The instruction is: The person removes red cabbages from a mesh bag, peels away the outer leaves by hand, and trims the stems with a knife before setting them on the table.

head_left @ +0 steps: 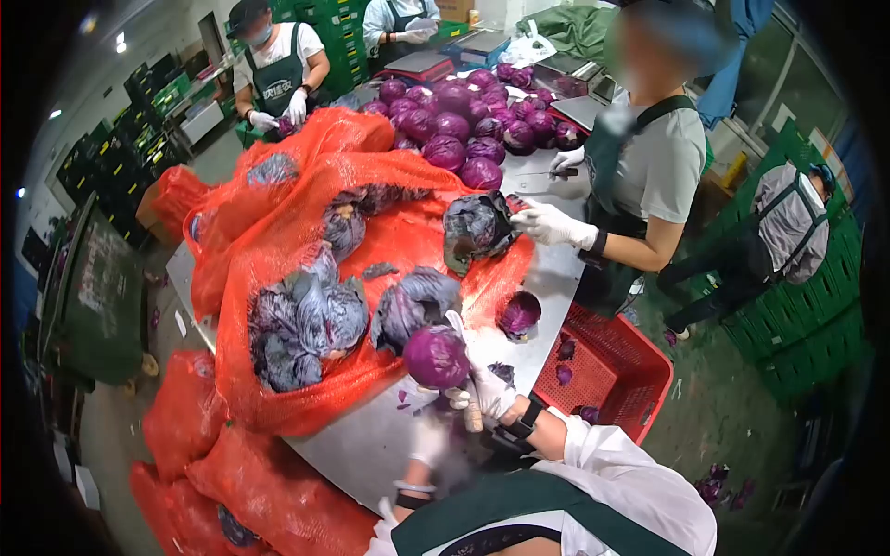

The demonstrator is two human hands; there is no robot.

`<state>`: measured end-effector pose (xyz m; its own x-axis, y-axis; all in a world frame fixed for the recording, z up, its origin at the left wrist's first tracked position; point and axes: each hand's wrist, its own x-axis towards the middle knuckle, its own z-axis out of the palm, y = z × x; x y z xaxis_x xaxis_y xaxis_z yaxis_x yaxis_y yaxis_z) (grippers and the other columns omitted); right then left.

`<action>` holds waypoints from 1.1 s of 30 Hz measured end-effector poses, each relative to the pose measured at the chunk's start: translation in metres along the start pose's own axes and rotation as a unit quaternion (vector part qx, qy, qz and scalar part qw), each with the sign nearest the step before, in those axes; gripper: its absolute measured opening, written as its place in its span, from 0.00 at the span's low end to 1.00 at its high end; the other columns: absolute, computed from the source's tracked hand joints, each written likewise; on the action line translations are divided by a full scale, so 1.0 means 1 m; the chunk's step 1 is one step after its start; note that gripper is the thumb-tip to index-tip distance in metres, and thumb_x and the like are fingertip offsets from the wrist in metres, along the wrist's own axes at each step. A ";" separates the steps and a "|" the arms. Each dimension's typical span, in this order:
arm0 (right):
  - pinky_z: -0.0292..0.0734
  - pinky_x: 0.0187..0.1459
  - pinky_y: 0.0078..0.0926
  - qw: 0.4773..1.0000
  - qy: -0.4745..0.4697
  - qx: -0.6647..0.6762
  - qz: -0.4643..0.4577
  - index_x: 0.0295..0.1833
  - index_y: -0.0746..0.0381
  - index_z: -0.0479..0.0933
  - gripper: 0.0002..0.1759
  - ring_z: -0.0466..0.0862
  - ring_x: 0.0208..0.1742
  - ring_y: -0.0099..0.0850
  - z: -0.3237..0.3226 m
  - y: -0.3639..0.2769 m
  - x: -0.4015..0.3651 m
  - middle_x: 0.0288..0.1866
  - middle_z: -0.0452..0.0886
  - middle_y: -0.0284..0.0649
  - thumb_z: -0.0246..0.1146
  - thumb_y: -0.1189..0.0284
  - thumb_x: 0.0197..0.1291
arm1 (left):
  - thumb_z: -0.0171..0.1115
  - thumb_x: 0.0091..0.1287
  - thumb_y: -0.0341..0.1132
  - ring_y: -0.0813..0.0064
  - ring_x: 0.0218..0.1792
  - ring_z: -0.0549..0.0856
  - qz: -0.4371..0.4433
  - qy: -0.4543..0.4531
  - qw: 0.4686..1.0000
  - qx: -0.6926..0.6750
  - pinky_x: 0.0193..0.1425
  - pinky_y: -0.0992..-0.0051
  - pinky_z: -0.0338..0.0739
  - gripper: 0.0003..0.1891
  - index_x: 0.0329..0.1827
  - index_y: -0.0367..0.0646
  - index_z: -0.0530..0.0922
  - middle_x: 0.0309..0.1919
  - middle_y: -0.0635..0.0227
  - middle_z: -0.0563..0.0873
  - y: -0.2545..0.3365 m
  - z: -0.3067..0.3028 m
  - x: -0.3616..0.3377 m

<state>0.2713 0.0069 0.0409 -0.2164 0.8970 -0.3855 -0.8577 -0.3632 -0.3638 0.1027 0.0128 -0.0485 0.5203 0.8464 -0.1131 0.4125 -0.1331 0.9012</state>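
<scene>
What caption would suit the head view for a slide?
Gloved right hand holds a red cabbage over a steel table draped with orange net sacks, a gloved co-worker opposite.

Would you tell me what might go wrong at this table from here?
The purple cabbage held off the table in the right hand might slip and fall. The cut cabbage near the table edge could roll into the red crate. Scraps on the floor may cause a slip.
</scene>
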 end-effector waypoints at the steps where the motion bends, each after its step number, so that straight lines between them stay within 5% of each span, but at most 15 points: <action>1: 0.65 0.19 0.21 0.999 0.018 -0.018 -0.028 0.61 0.51 0.64 0.29 0.67 0.19 0.25 0.009 -0.008 0.006 0.31 0.73 0.37 0.55 0.46 0.62 | 0.56 0.66 0.38 0.55 0.48 0.80 0.013 -0.128 0.991 0.025 0.52 0.63 0.74 0.18 0.56 0.40 0.73 0.47 0.50 0.81 0.033 0.015 -0.011; 2: 0.65 0.20 0.22 0.997 0.034 -0.049 -0.043 0.52 0.55 0.67 0.24 0.68 0.19 0.26 0.027 -0.023 0.010 0.25 0.71 0.37 0.53 0.47 0.64 | 0.59 0.64 0.41 0.52 0.55 0.76 0.102 -0.288 0.950 -0.067 0.57 0.62 0.71 0.24 0.61 0.40 0.69 0.54 0.47 0.77 0.048 0.025 -0.016; 3: 0.66 0.21 0.22 0.994 0.053 -0.078 -0.056 0.43 0.59 0.70 0.23 0.68 0.18 0.27 0.046 -0.039 0.010 0.20 0.69 0.37 0.50 0.48 0.66 | 0.60 0.63 0.45 0.53 0.56 0.76 0.254 -0.255 0.930 0.073 0.58 0.63 0.70 0.27 0.62 0.39 0.69 0.56 0.48 0.76 0.057 0.027 -0.017; 5: 0.66 0.21 0.23 0.980 0.067 -0.130 -0.135 0.42 0.58 0.71 0.20 0.69 0.18 0.27 0.070 -0.058 0.007 0.19 0.70 0.37 0.54 0.51 0.66 | 0.61 0.63 0.49 0.54 0.51 0.79 0.099 -0.331 0.935 0.074 0.55 0.65 0.72 0.26 0.57 0.38 0.73 0.52 0.50 0.80 0.098 0.000 0.003; 8: 0.67 0.21 0.22 0.988 0.006 -0.136 -0.075 0.46 0.54 0.70 0.20 0.70 0.18 0.26 0.062 -0.076 0.013 0.20 0.72 0.36 0.55 0.49 0.64 | 0.64 0.61 0.33 0.77 0.32 0.82 0.023 -0.008 0.989 -0.144 0.42 0.77 0.76 0.08 0.36 0.36 0.80 0.29 0.64 0.83 0.106 -0.048 0.014; 10: 0.66 0.21 0.19 0.971 -0.019 -0.230 -0.062 0.48 0.55 0.71 0.26 0.69 0.20 0.22 0.058 -0.078 0.012 0.24 0.71 0.32 0.55 0.43 0.61 | 0.63 0.61 0.28 0.77 0.37 0.79 0.041 0.184 0.966 -0.177 0.46 0.76 0.75 0.07 0.40 0.35 0.78 0.37 0.66 0.82 0.107 -0.085 0.021; 11: 0.66 0.21 0.19 0.972 -0.019 -0.227 -0.053 0.48 0.55 0.71 0.26 0.69 0.20 0.22 0.065 -0.079 0.010 0.24 0.71 0.32 0.55 0.43 0.61 | 0.64 0.60 0.29 0.75 0.44 0.78 0.081 0.202 0.948 -0.231 0.49 0.74 0.75 0.19 0.53 0.36 0.73 0.47 0.63 0.79 0.100 -0.100 0.023; 13: 0.67 0.22 0.20 0.879 0.005 -0.475 -0.048 0.46 0.59 0.71 0.29 0.70 0.20 0.21 0.085 -0.080 0.003 0.22 0.71 0.33 0.54 0.42 0.61 | 0.72 0.55 0.36 0.66 0.59 0.73 0.067 0.166 0.958 -0.223 0.58 0.70 0.72 0.46 0.72 0.39 0.52 0.65 0.57 0.67 0.133 -0.124 0.015; 15: 0.68 0.22 0.19 0.881 -0.007 -0.472 0.031 0.35 0.61 0.72 0.27 0.70 0.16 0.21 0.065 -0.061 0.020 0.16 0.70 0.32 0.53 0.45 0.63 | 0.74 0.52 0.39 0.64 0.63 0.70 0.129 0.091 0.959 -0.235 0.63 0.67 0.69 0.50 0.73 0.38 0.50 0.67 0.56 0.65 0.139 -0.126 0.019; 18: 0.64 0.16 0.15 0.916 0.000 -0.398 0.054 0.36 0.61 0.72 0.23 0.69 0.15 0.18 0.051 -0.036 0.033 0.20 0.75 0.33 0.53 0.50 0.66 | 0.77 0.47 0.46 0.64 0.64 0.69 0.048 0.061 0.932 -0.354 0.67 0.65 0.66 0.57 0.74 0.40 0.47 0.67 0.59 0.63 0.107 -0.123 0.016; 23: 0.68 0.21 0.15 0.910 0.014 -0.413 0.026 0.57 0.59 0.71 0.18 0.72 0.20 0.18 0.015 0.013 0.025 0.31 0.80 0.30 0.56 0.62 0.66 | 0.74 0.51 0.44 0.62 0.64 0.69 0.006 0.057 0.829 -0.557 0.68 0.61 0.67 0.50 0.73 0.45 0.51 0.65 0.60 0.64 0.057 -0.098 -0.008; 25: 0.67 0.21 0.14 0.867 0.066 -0.493 0.034 0.61 0.60 0.70 0.20 0.73 0.20 0.18 -0.007 0.013 0.026 0.37 0.81 0.31 0.57 0.64 0.66 | 0.67 0.59 0.47 0.57 0.65 0.68 -0.032 0.052 0.792 -0.608 0.63 0.54 0.71 0.43 0.72 0.46 0.51 0.67 0.59 0.62 0.048 -0.089 -0.015; 29: 0.70 0.21 0.14 0.895 0.040 -0.437 0.076 0.68 0.52 0.65 0.26 0.75 0.21 0.17 0.002 0.013 0.002 0.44 0.77 0.31 0.57 0.63 0.66 | 0.50 0.72 0.39 0.60 0.63 0.70 -0.067 0.119 0.730 -0.669 0.65 0.58 0.69 0.24 0.68 0.46 0.57 0.66 0.60 0.64 0.036 -0.073 -0.025; 31: 0.73 0.21 0.15 0.886 0.057 -0.447 0.110 0.72 0.46 0.58 0.30 0.74 0.20 0.17 -0.009 0.027 -0.003 0.33 0.70 0.27 0.57 0.60 0.66 | 0.50 0.71 0.31 0.68 0.60 0.71 -0.070 0.177 0.870 -0.454 0.63 0.66 0.69 0.18 0.62 0.43 0.60 0.59 0.63 0.69 0.019 -0.052 -0.041; 33: 0.75 0.23 0.17 0.871 0.102 -0.455 0.154 0.72 0.46 0.59 0.30 0.77 0.24 0.19 -0.030 0.040 -0.006 0.39 0.75 0.31 0.57 0.59 0.66 | 0.59 0.66 0.31 0.72 0.59 0.71 -0.094 0.158 0.944 -0.275 0.60 0.69 0.70 0.25 0.63 0.43 0.59 0.56 0.65 0.69 0.004 -0.037 -0.055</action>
<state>0.2527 -0.0207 0.0034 -0.2035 0.6918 -0.6929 -0.0289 -0.7116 -0.7020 0.0486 -0.0151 -0.0235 0.1919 0.9516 -0.2400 -0.0217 0.2486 0.9684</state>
